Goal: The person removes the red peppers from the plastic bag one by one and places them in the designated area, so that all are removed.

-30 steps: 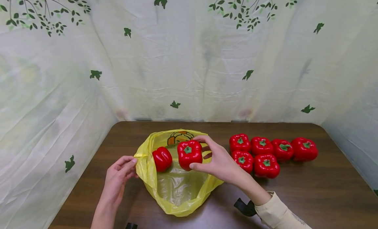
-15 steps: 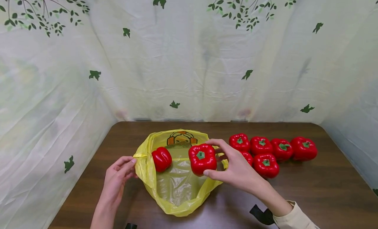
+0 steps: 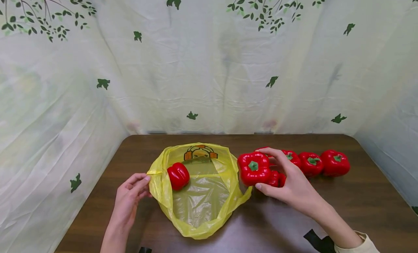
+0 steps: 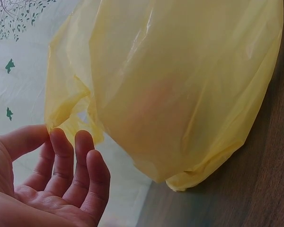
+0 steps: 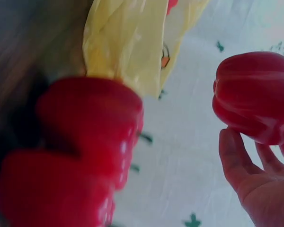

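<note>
A yellow plastic bag (image 3: 200, 229) stands with its mouth spread wide on the table, and one red bell pepper (image 3: 178, 176) lies inside at its left. My left hand (image 3: 132, 193) pinches the left edge of the bag; in the left wrist view the thumb and index fingertip meet on the thin plastic (image 4: 68, 111). My right hand (image 3: 287, 182) grips another red bell pepper (image 3: 253, 168), green stem toward the head camera, just right of the bag's mouth. In the right wrist view that held pepper (image 5: 255, 97) is raised, with thumb and fingers around it.
More red bell peppers (image 3: 335, 163) stand in a group at the right of the brown table (image 3: 369, 205), some hidden behind my right hand. Blurred peppers (image 5: 92, 127) fill the left of the right wrist view. A leaf-printed white curtain (image 3: 225, 71) hangs behind.
My right hand has moved right with its pepper, from over the bag's mouth to beside the bag, in front of the grouped peppers. The left hand keeps its hold on the bag.
</note>
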Action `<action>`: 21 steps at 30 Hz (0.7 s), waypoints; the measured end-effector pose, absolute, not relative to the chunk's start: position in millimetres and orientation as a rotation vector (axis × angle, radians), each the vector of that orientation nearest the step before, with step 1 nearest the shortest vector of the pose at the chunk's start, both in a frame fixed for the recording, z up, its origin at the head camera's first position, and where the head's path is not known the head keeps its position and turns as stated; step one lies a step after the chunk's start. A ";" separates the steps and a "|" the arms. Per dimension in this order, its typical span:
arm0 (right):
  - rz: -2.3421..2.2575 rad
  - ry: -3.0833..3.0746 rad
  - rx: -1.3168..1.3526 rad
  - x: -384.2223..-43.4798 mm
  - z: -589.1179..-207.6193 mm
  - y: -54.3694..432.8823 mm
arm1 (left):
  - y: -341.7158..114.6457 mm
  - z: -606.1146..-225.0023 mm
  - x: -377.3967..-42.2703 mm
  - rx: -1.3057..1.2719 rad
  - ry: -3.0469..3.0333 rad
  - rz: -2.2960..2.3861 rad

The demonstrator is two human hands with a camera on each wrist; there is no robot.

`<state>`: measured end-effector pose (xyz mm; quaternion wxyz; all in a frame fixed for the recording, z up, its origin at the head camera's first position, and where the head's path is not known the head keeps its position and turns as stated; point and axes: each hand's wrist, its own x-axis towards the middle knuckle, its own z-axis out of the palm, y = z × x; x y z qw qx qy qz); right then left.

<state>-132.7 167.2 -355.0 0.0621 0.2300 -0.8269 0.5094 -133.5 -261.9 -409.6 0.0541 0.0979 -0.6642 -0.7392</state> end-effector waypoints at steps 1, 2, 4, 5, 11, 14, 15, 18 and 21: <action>1.522 -2.500 0.683 -131.7 -354.1 172.8 | -261.8 -409.8 -133.6 0.295 -2.017 -2.247; 1.507 -2.502 0.670 -130.9 -353.2 178.5 | -261.7 -409.9 -133.7 0.293 -2.015 -2.249; 1.473 -2.504 0.638 -129.2 -351.3 189.6 | -261.5 -410.2 -133.8 0.291 -2.012 -2.252; 1.459 -2.503 0.627 -128.3 -350.4 195.2 | -261.4 -410.2 -133.8 0.293 -2.013 -2.251; 1.410 -2.504 0.583 -123.2 -348.2 225.9 | -261.2 -410.0 -134.1 0.324 -1.998 -2.267; 1.362 -2.523 0.553 -118.9 -347.4 238.3 | -261.8 -410.2 -134.1 0.339 -2.005 -2.265; 1.343 -2.531 0.544 -117.5 -347.4 242.2 | -262.0 -410.2 -133.9 0.345 -2.011 -2.262; 1.302 -2.561 0.512 -114.0 -349.2 254.1 | -262.3 -410.3 -133.8 0.342 -2.015 -2.260; 1.245 -2.588 0.475 -111.3 -351.9 265.9 | -262.0 -410.2 -134.0 0.331 -2.013 -2.261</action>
